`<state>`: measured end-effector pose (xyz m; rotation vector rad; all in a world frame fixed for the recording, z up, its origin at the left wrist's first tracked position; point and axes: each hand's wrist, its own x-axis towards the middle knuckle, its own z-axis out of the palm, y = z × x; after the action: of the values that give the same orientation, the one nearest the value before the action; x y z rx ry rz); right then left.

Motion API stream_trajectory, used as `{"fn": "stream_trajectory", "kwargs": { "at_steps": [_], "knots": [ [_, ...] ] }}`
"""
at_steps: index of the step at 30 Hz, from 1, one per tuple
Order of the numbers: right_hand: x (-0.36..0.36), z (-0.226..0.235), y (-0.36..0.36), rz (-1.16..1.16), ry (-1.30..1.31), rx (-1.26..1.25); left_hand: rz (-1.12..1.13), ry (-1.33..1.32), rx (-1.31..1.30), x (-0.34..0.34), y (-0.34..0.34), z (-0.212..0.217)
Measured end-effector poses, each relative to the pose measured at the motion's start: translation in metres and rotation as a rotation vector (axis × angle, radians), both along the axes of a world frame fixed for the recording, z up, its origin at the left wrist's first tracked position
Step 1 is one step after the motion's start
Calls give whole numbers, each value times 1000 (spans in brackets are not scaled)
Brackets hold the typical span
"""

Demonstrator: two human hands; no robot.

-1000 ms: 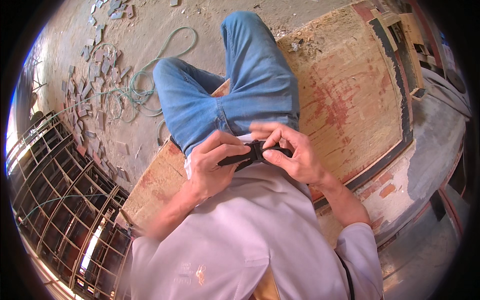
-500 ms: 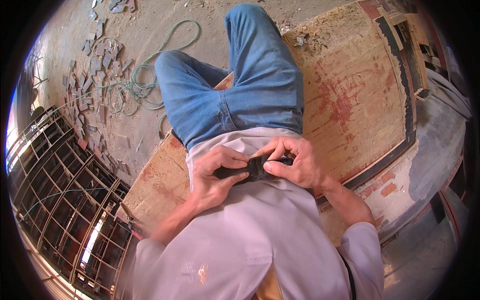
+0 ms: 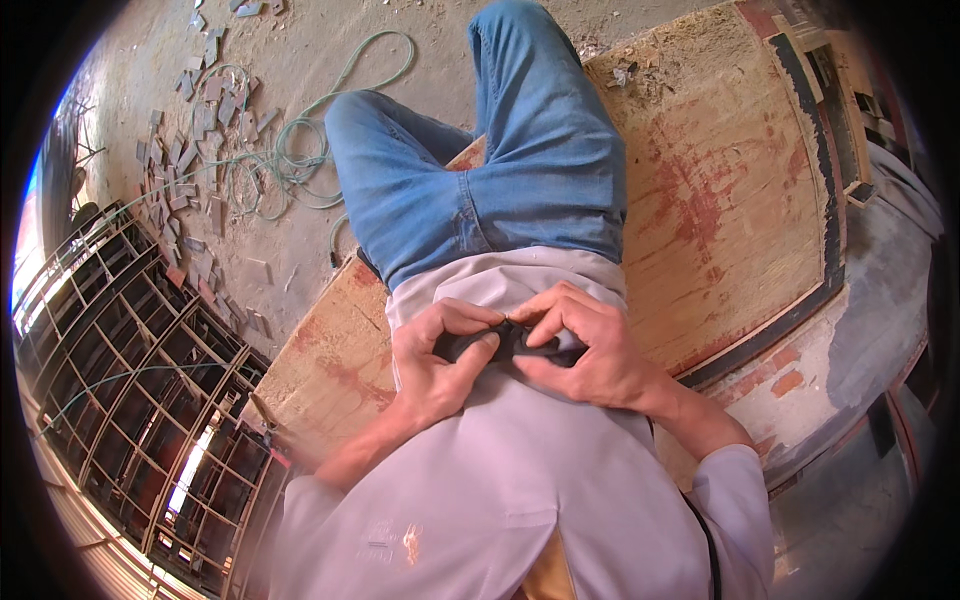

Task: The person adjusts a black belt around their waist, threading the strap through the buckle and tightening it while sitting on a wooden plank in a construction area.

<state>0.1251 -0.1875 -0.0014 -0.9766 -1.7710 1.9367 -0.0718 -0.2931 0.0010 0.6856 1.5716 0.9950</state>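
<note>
I sit on a worn plywood board (image 3: 720, 200), my blue-jeaned legs stretched ahead of me. Both hands meet at my waist, over the hem of my light grey shirt. My left hand (image 3: 435, 365) and my right hand (image 3: 590, 350) both grip a small dark object (image 3: 510, 345), strap-like, held between the fingers. Most of that object is hidden by my fingers, so its kind is unclear.
A pale green hose (image 3: 300, 140) lies coiled on the dusty concrete floor at upper left, among several broken tile pieces (image 3: 190, 130). A dark metal grid frame (image 3: 110, 370) lies at left. Bricks (image 3: 785, 380) and a dark edge strip (image 3: 825, 200) border the board at right.
The view has tilted, so my hands sit lower in the picture. Both hands stay closed on the dark object at my waist, fingers shifting slightly.
</note>
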Motion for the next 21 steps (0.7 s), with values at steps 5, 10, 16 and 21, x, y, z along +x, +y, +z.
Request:
{"fn": "stream_trajectory", "kwargs": {
  "at_steps": [5,10,16,21],
  "knots": [
    [-10,-3,-11,-21,-54,251,-27,134,84,8,6,-1],
    [-2,-11,-7,-29,-6,265,-33,137,100,7,6,1],
    [-15,5,5,-57,-41,280,-60,313,306,9,13,-4],
    [-10,0,5,-83,-1,264,-120,423,417,10,16,-2]
  ]
}}
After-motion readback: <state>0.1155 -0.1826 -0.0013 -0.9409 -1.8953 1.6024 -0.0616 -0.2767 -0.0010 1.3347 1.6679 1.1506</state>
